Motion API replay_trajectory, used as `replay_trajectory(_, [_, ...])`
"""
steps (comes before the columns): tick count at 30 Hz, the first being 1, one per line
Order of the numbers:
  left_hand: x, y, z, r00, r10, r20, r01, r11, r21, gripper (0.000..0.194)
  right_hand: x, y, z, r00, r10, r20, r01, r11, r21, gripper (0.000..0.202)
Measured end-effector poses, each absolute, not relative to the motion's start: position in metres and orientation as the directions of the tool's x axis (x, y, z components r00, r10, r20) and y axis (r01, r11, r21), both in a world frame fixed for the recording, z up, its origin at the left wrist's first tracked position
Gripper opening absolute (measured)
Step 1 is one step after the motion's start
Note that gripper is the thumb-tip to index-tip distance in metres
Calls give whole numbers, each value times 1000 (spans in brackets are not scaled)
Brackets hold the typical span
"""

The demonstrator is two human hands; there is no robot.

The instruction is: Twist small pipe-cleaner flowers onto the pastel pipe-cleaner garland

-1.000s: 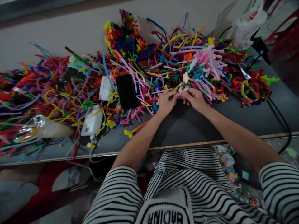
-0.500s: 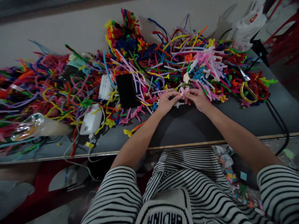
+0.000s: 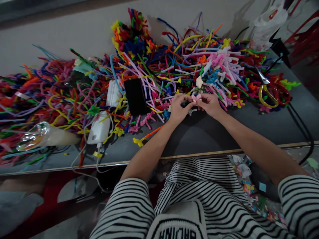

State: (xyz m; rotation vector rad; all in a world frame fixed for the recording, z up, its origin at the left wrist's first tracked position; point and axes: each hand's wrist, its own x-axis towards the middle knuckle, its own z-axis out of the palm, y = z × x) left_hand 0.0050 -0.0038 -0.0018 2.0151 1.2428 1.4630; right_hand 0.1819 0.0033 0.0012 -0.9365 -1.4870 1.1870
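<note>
From where I stand, the small pale pink fuzzy flower (image 3: 196, 98) is up off the bench, to the right of the flat black phone (image 3: 135, 96) and a touch lower. The left hand (image 3: 178, 108) and the right hand (image 3: 210, 105) nearly meet around it, thumb and finger of each pinched on its petals. The fingertips cover much of it, so I cannot tell whether a stem hangs below.

Just beyond the flower, also right of the phone, sit a cream fuzzy flower (image 3: 199, 82) and a loose bunch of pink and lilac fuzzy stems (image 3: 234, 71). An orange stem with a yellow flower end (image 3: 138, 142) lies below the phone, close to the left forearm, on the dark grey bench (image 3: 204, 136). Left of the phone is a white power bank (image 3: 99, 127) with a white cable (image 3: 81, 176) drooping over the edge; far to its right rest scissors with yellow and red handles (image 3: 267, 96).

To my eye, too hard a pinch could flatten or skew the petals, and uneven pulling could twist them loose. If the grip slips, the flower could drop among similar pinks, and the left forearm might sweep the orange stem off.
</note>
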Motion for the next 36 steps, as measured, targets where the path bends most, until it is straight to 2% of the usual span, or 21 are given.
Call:
replay_trajectory(6, [2, -2, -3, 110, 734, 670, 553, -605, 573, 17, 181, 4, 0, -233, 951, 204, 42, 220, -975, 47])
replay_trajectory(13, [-2, 2, -7, 394, 555, 733, 641, -737, 214, 24, 184, 4, -1, -250, 951, 183, 37, 199, -979, 41])
replay_trajectory(17, [-1, 3, -9, 457, 517, 724, 655, -746, 120, 30, 183, 8, -4, -212, 965, 154, 43, 166, -985, 39])
replay_trajectory(22, [4, 3, -9, 366, 553, 748, 647, -730, 223, 26, 182, 10, -5, -159, 972, 171, -60, 163, -985, 39])
replay_trajectory(27, [6, -2, -4, 237, 606, 759, 608, -702, 371, 24, 181, 9, -5, -152, 971, 187, -64, 179, -982, 49])
replay_trajectory(31, [3, -3, 2, 119, 689, 715, 595, -626, 504, 31, 182, 10, -7, -201, 930, 307, 80, 328, -941, 55])
replay_trajectory(36, [0, 5, -1, 277, 718, 639, 611, -645, 459, 26, 185, 11, -4, -254, 902, 350, 249, 410, -877, 65])
